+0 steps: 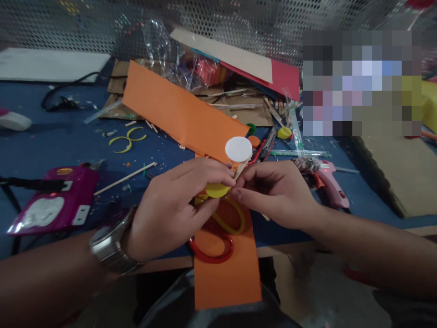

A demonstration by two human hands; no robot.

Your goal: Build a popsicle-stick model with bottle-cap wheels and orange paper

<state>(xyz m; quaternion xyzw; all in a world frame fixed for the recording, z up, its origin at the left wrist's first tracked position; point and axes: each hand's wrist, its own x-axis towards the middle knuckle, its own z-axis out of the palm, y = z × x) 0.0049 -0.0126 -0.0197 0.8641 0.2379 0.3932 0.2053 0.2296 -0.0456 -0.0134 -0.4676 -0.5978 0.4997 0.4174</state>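
Note:
My left hand (pixel 174 205), with a watch on the wrist, is closed on a yellow disc (pixel 217 191), thumb beneath and fingers over it. My right hand (pixel 276 193) is pinched close beside it, its fingertips at the disc's right edge and around a flat wooden stick (pixel 243 167). A white disc (pixel 238 149) shows just above the fingers at the stick's upper end; whether they are joined I cannot tell. Below the hands lie scissors with a red and yellow handle (pixel 212 260) on an orange sheet strip (pixel 228 289) that hangs over the table edge.
A larger orange sheet (pixel 170 109) lies behind. To the right are a pink glue gun (pixel 331 184), a utility knife (pixel 268 145) and cardboard (pixel 392 168). On the left sit a purple device (pixel 56 198), a thin stick (pixel 124 178) and yellow curved pieces (pixel 128 139).

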